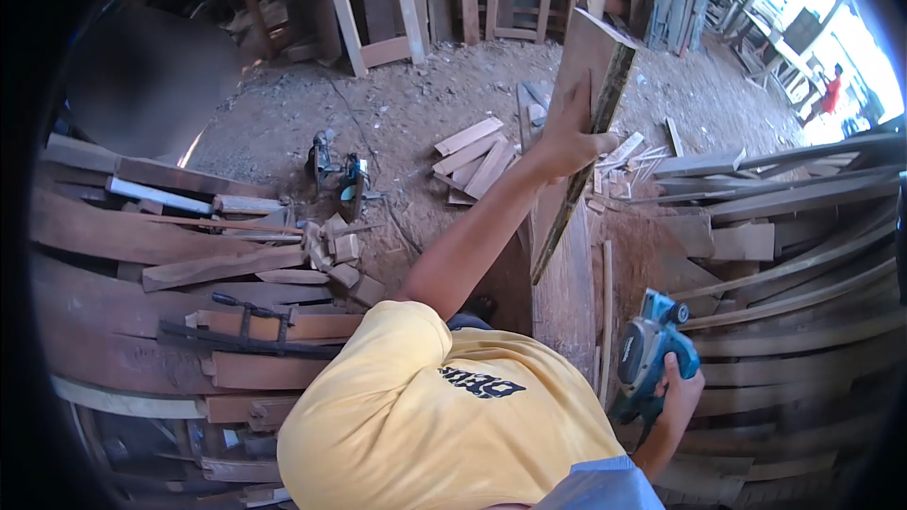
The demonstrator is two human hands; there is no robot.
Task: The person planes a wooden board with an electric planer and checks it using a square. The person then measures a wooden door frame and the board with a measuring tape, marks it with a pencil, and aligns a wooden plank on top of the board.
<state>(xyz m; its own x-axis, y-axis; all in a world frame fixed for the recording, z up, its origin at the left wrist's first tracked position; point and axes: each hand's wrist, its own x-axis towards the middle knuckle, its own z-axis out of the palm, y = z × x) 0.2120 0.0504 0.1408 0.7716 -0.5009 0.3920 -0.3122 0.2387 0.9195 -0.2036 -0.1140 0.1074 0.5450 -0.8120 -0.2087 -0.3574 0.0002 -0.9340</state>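
Note:
My left hand (571, 149) grips a wide wooden board (588, 71) near its middle, out in front of me. The board stands on its edge at a slant, with its rough, dark edge facing right. At the lower right, my right hand (678, 385) is wrapped round the handle of a teal power planer (652, 349), held apart from the board. Below the board a long wooden plank (565, 293) runs away from my body.
Short wood blocks (477, 156) lie on the dirt floor ahead. Another power tool (351, 175) and a cable are left of them. Stacked planks (784, 321) fill both sides, with a black clamp (246, 326) at left. A person in red (832, 93) is far right.

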